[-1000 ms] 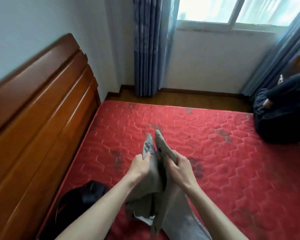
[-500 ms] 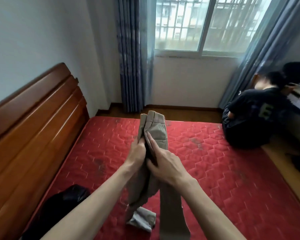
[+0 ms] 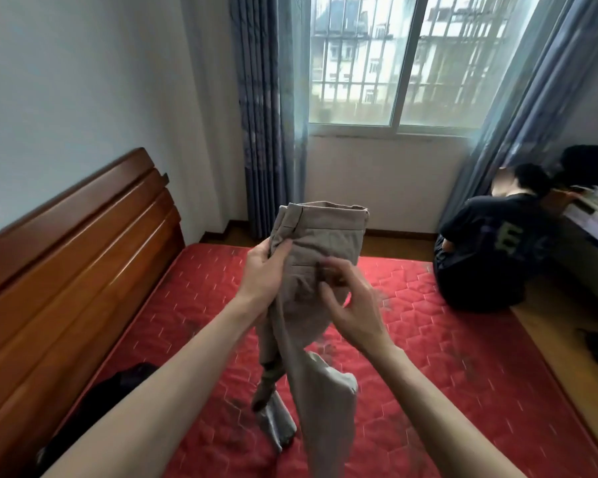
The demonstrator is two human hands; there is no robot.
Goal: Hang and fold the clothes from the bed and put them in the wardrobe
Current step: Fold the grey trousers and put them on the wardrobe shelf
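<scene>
A pair of beige trousers (image 3: 325, 243) hangs upright in front of me above the red mattress (image 3: 463, 357), waistband at the top, legs dangling down to the bed. My left hand (image 3: 266, 274) grips the left side just under the waistband. My right hand (image 3: 351, 301) is blurred at the seat of the trousers, fingers curled against the cloth; whether it grips is unclear. A dark garment (image 3: 118, 391) lies on the mattress at the lower left, beside the headboard.
A wooden headboard (image 3: 66, 263) runs along the left. A person in a black shirt (image 3: 497, 250) sits at the bed's far right corner by a desk. Window and blue curtains (image 3: 270, 115) are ahead. Wooden floor shows at the right.
The trousers have been lifted higher and the waistband has spread wider. My right hand has slid from the front of the trousers toward the seat. The view has tilted up toward the window.
</scene>
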